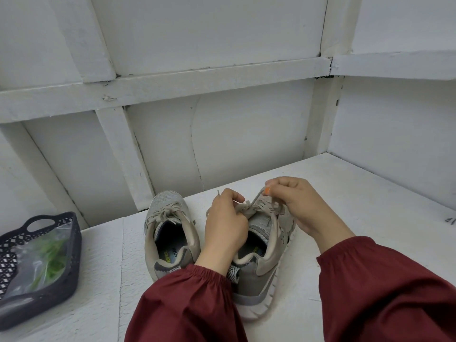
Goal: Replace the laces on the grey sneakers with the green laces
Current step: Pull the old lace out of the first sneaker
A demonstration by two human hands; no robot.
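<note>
Two grey sneakers stand side by side on the white table, heels toward me. The left sneaker has its grey lace tied. Over the right sneaker my left hand pinches a strand of its grey lace near the tongue. My right hand pinches another strand of the same lace and holds it up above the eyelets. The green laces lie inside a clear plastic bag in the dark basket at the left.
A dark perforated basket with a handle sits at the left table edge. White panelled walls close off the back and right. The white table surface stretches to the right of the shoes.
</note>
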